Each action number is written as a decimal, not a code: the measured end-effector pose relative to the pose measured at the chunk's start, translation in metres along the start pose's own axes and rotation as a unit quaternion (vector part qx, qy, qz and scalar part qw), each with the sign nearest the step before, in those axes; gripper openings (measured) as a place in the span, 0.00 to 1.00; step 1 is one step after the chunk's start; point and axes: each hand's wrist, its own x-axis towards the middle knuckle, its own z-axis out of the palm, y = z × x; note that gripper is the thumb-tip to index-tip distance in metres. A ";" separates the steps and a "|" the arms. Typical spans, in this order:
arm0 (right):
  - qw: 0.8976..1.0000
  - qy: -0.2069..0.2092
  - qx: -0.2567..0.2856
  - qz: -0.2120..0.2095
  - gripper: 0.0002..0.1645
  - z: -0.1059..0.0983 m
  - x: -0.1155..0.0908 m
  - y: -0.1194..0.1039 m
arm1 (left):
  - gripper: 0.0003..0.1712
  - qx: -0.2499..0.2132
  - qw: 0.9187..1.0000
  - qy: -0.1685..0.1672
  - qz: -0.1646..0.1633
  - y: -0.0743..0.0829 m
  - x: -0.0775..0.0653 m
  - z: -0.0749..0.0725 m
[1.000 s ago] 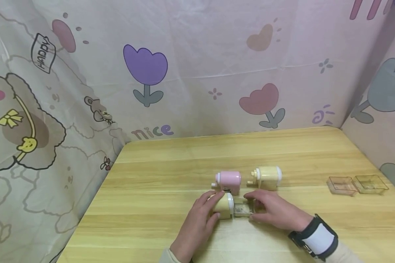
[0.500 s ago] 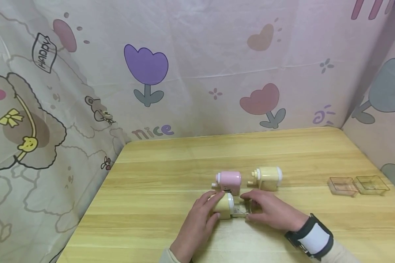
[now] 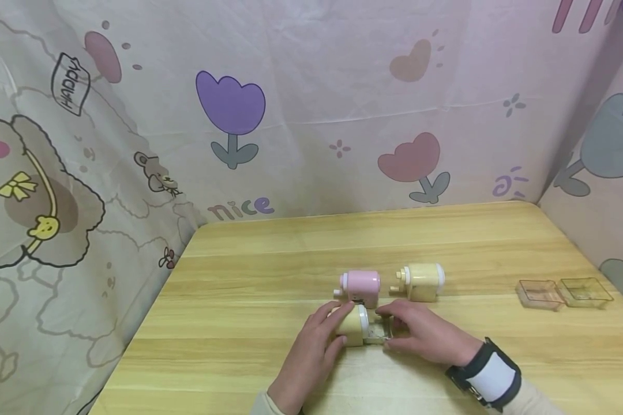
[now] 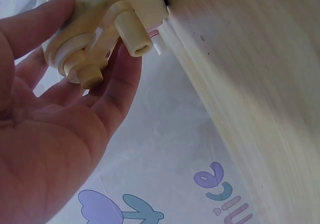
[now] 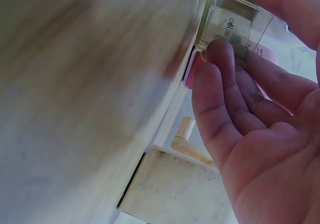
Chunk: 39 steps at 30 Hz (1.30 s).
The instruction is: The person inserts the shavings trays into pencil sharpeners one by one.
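Note:
My left hand [image 3: 311, 351] grips a yellow crank pencil sharpener [image 3: 352, 333] on the table, fingers over its top and thumb along the near side. The left wrist view shows its crank handle [image 4: 131, 32] close to my fingers. A clear shavings drawer [image 3: 376, 340] sticks partly out of the sharpener's right end. My right hand [image 3: 428, 334] pinches the drawer's outer end between thumb and fingers. Dark specks show inside the drawer, and in the right wrist view its transparent wall [image 5: 261, 30] lies right at my fingertips.
Just behind stand a pink pencil sharpener [image 3: 362, 283] and a second yellow pencil sharpener [image 3: 423, 281], cranks facing left. Two loose clear drawers, one pinkish [image 3: 540, 301] and one yellowish [image 3: 586, 301], sit at the table's right. A printed cloth [image 3: 311, 115] hangs along the back.
My right hand has moved left, pushing the drawer farther into the yellow pencil sharpener, so less of it sticks out. My left hand has kept its grip in place.

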 end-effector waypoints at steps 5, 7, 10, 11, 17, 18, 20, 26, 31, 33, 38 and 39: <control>1.000 -0.002 -0.009 -0.015 0.34 0.001 0.003 0.000 | 0.35 0.001 1.000 -0.004 -0.003 -0.001 0.000 0.000; 1.000 -0.002 -0.012 -0.023 0.34 0.002 0.003 0.000 | 0.35 0.002 1.000 -0.006 -0.004 -0.001 0.000 0.000; 1.000 -0.005 -0.008 -0.029 0.35 0.002 0.005 -0.001 | 0.35 0.002 1.000 -0.007 -0.004 -0.002 0.000 0.000; 1.000 -0.006 -0.007 -0.030 0.35 0.002 0.005 -0.001 | 0.35 0.002 1.000 -0.008 -0.004 -0.002 -0.001 0.000; 0.999 -0.012 -0.007 -0.038 0.37 0.001 0.007 -0.002 | 0.36 0.000 1.000 -0.012 -0.008 -0.001 0.000 0.000; 0.999 -0.014 -0.008 -0.039 0.38 0.001 0.008 -0.002 | 0.36 0.000 1.000 -0.013 -0.009 0.000 0.000 0.000; 0.999 -0.018 -0.013 -0.040 0.38 0.001 0.009 -0.002 | 0.36 0.000 1.000 -0.013 -0.009 0.000 0.000 0.000; 0.999 -0.022 -0.024 -0.034 0.38 0.002 0.011 -0.003 | 0.36 0.005 1.000 -0.011 -0.005 0.000 0.000 -0.001; 0.999 -0.023 -0.025 -0.034 0.39 0.003 0.013 -0.003 | 0.36 0.004 1.000 -0.009 -0.005 0.001 0.000 -0.002; 0.999 -0.023 -0.024 -0.038 0.39 0.003 0.013 -0.003 | 0.36 0.002 1.000 -0.009 -0.006 0.001 0.000 -0.002; 0.999 -0.024 -0.020 -0.042 0.38 0.004 0.014 -0.004 | 0.35 0.003 1.000 -0.011 -0.005 0.001 0.000 -0.001; 0.999 -0.025 -0.019 -0.040 0.39 0.005 0.015 -0.004 | 0.35 0.003 1.000 -0.011 -0.005 0.000 0.000 -0.001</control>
